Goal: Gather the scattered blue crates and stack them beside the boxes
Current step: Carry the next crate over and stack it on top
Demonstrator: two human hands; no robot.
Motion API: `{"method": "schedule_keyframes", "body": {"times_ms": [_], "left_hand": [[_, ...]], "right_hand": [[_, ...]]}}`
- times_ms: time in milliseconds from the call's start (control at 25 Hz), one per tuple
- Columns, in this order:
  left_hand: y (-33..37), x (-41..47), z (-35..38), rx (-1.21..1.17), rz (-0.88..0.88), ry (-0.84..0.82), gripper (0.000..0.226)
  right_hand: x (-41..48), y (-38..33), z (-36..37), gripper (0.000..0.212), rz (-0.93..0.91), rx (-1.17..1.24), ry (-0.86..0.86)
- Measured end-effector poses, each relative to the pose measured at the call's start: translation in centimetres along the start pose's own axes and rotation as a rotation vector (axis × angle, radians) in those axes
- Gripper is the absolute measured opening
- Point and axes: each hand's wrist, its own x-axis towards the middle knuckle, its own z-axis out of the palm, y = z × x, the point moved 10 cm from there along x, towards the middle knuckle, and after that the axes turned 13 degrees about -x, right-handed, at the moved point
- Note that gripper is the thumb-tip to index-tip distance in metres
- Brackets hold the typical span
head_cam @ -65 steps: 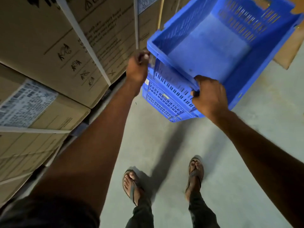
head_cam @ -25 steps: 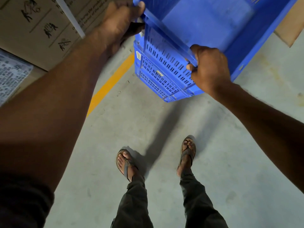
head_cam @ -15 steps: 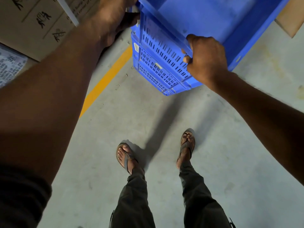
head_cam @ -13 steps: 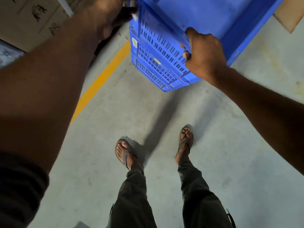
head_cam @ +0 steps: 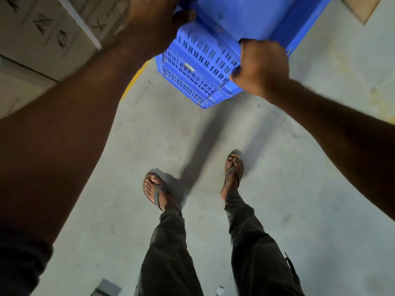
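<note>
A stack of nested blue crates [head_cam: 198, 67] with slotted walls fills the top centre, its lowest corner just above or on the concrete floor; I cannot tell which. My left hand [head_cam: 154, 24] grips the near left rim corner of the top crate. My right hand [head_cam: 261, 68] is closed over the near right rim. Large cardboard boxes [head_cam: 42, 28] with white straps and handling symbols stand right beside the stack on the left. The crates' far side is cut off by the frame's top edge.
A yellow floor line [head_cam: 133, 81] runs under the crates along the boxes. My feet in sandals [head_cam: 233, 171] stand on grey concrete below the stack. A piece of cardboard [head_cam: 361, 7] lies at the top right. A small grey object [head_cam: 106, 288] sits at the bottom edge.
The stack and both hands have shifted up and away in the view, and the boxes slid left as my head tilted down. Both hands kept their grip. My right foot moved forward.
</note>
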Motion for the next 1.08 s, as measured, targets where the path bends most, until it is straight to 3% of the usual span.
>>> {"method": "schedule_keyframes", "body": {"times_ms": [80,200,280,400,480,560,680,760,960,1080], "left_hand": [[0.3,0.0,0.9,0.040,0.073,-0.024,0.044],[2.4,0.3,0.3,0.156,0.169,-0.055,0.048],[2.5,0.3,1.0,0.232,0.125,-0.123,0.051],[3.1,0.0,1.2,0.331,-0.095,-0.234,0.061],[4.5,0.0,1.4,0.376,-0.203,-0.259,0.058],[8.5,-0.3,3.7,0.317,-0.196,-0.261,0.047],[14.5,-0.5,9.6,0.150,-0.337,-0.272,0.070],[16.3,0.3,14.4,0.168,-0.454,-0.253,0.077],[16.3,0.7,17.6,0.307,-0.710,0.041,0.025],[14.8,0.3,17.8,0.330,-0.759,0.054,0.023]], "right_hand": [[-0.3,0.4,0.2,0.027,0.010,-0.008,-0.018],[-0.7,0.2,0.1,0.028,0.002,0.001,-0.055],[-0.6,0.1,-0.1,0.032,-0.023,0.045,-0.142],[-1.3,0.4,-1.0,0.039,-0.248,0.111,-0.267],[-1.6,3.3,-3.6,0.042,-0.353,0.105,-0.102],[-1.2,9.1,-4.7,0.058,-0.358,0.053,0.051],[1.5,16.7,-2.8,0.071,-0.407,-0.088,0.073],[4.8,18.8,-2.2,0.058,-0.523,-0.137,0.158],[11.2,22.3,-0.4,0.028,-0.714,-0.166,0.235],[12.3,21.5,0.3,0.023,-0.731,-0.074,0.247]]}}
